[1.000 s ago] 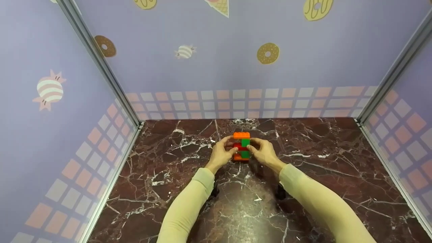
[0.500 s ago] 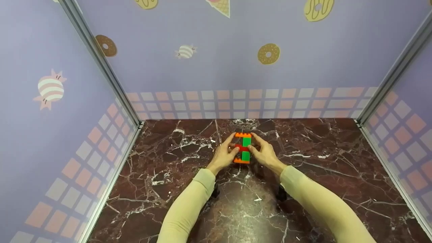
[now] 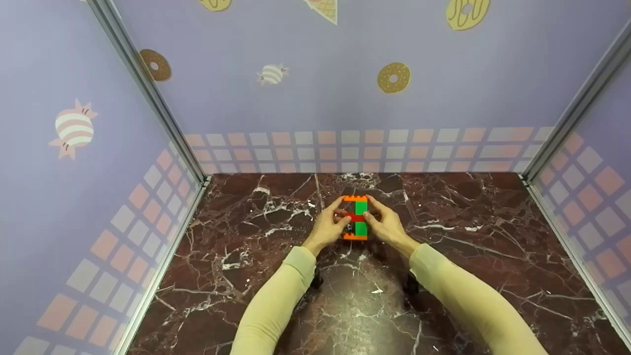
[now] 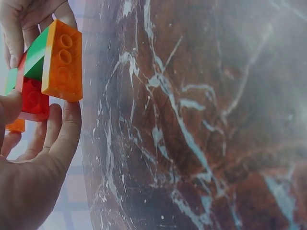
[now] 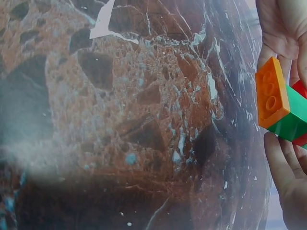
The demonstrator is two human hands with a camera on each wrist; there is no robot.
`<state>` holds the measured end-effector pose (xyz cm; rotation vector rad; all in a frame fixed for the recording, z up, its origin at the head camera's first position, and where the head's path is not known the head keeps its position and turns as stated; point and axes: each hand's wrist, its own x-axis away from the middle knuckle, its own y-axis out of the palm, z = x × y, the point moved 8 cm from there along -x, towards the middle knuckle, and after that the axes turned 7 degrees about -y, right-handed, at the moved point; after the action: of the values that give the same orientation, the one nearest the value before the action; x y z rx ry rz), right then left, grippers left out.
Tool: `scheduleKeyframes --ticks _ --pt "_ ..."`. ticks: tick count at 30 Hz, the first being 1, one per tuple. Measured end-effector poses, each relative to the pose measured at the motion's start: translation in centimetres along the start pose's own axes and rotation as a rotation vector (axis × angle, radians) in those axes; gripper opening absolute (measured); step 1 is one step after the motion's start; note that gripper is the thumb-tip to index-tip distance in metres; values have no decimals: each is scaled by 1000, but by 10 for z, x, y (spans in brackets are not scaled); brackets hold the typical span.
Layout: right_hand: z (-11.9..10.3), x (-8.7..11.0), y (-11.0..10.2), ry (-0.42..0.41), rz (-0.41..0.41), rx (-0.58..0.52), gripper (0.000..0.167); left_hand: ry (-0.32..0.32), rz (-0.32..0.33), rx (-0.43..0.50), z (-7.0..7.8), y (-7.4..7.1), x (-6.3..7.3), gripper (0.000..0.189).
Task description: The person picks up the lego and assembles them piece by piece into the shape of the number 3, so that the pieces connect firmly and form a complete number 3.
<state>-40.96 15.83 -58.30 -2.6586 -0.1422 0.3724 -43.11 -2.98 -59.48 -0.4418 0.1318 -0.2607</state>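
Observation:
Both hands hold one build of toy building bricks [image 3: 361,229] between them, raised off the table in the wrist views. Orange bricks cap its far and near ends, and a red brick [image 3: 356,218] crosses the middle. Two green bricks [image 3: 361,207] fill the right side, leaving gaps on the left. My left hand [image 3: 327,228] grips the left side, its thumb on the red brick and its other fingers behind. On the right side my right hand [image 3: 388,226] pinches with the thumb near the middle. Round hollows show in the near orange brick [image 4: 64,62] in the left wrist view.
The dark red marble-patterned table [image 3: 256,305] spreads around the hands. Behind it rises a lilac wall [image 3: 315,98] printed with sweets and tiles. Metal corner posts [image 3: 162,113] and side walls bound the table left and right.
The brick build has tilted, so its front face shows more fully and looks longer. The fingers of both hands have stretched up along it toward the far orange brick.

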Motion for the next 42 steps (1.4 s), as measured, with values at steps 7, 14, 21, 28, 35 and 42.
scheduleKeyframes --ticks 7,14,21,28,35,42 --pt "4 1 -2 15 13 11 63 -89 -4 29 11 4 6 69" --pt "9 3 -3 51 -9 39 64 -141 -23 87 6 9 7 70" --pt "14 5 1 88 -27 10 63 -177 -41 16 3 10 9 77" --pt "18 9 8 165 -64 -106 66 -213 -53 53 1 10 13 78" --pt "26 11 5 208 -30 -68 69 -224 -37 41 -1 14 13 78" --pt "29 12 2 221 10 -16 67 -219 -13 -64 -47 28 -15 75"
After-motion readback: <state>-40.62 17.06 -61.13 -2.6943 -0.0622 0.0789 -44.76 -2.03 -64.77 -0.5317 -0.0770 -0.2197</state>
